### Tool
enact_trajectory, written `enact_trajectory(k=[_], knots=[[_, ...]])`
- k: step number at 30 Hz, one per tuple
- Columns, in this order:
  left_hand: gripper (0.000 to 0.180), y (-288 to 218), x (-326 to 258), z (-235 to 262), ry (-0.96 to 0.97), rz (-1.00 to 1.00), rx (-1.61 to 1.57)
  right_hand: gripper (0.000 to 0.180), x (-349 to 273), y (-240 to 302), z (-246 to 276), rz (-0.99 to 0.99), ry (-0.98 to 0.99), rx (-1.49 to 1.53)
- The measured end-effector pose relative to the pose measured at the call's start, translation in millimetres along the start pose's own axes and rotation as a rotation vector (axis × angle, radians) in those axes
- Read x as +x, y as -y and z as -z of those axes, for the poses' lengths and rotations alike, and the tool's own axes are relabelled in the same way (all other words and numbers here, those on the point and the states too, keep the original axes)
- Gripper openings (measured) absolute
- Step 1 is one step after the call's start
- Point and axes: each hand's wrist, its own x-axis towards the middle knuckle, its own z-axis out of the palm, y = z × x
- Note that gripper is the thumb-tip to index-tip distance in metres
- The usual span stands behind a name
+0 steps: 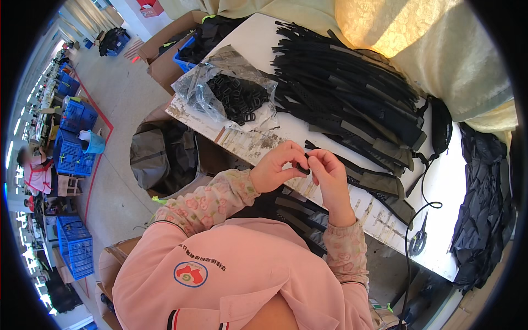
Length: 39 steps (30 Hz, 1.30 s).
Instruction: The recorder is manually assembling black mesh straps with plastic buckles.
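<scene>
Centrally in the head view, left hand [281, 166] and right hand [330, 175] meet, fingertips pinching a small black piece [302, 169] between them; black straps [352, 99] slant rightward beyond, nearer the right hand, across the table [444, 220].

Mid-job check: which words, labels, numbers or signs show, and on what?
Pink shirt: a line of dark characters, not copied out here.
Round badge on it: small lettering with a red emblem, likewise uncopied.
Red box: pale print, too small to read.
Held black piece: none visible.
</scene>
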Motion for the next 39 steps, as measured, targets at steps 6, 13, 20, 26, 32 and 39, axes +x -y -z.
enact_trajectory(k=[6,13,20,26,32,39], knots=[[0.023,-10.2,-11.6,-4.8,0.066,0.141,-0.082,0.011,-1.2,4.9,6.5,0.155,-0.029,-0.211],[0.017,-5.6,-73.0,31.1,-0.152,0.552,-1.082,0.012,-16.3,-25.6,111.4,0.338,-0.260,-1.072],[0.016,37.6,-159.0,50.3,-0.276,1.010,-0.823,0.021,-23.1,-37.7,113.7,0.195,-0.287,-1.275],[0.022,33.1,-149.1,60.6,-0.461,1.055,-0.401,0.021,25.1,-54.7,66.7,0.477,-0.171,-1.235],[0.042,-5.4,-111.7,77.3,-0.137,0.845,0.497,0.018,39.6,-55.5,60.7,0.275,0.015,-0.914],[0.046,25.6,-26.3,27.1,-0.146,0.193,0.160,0.025,38.3,-54.6,24.7,0.380,0.296,-0.656]])
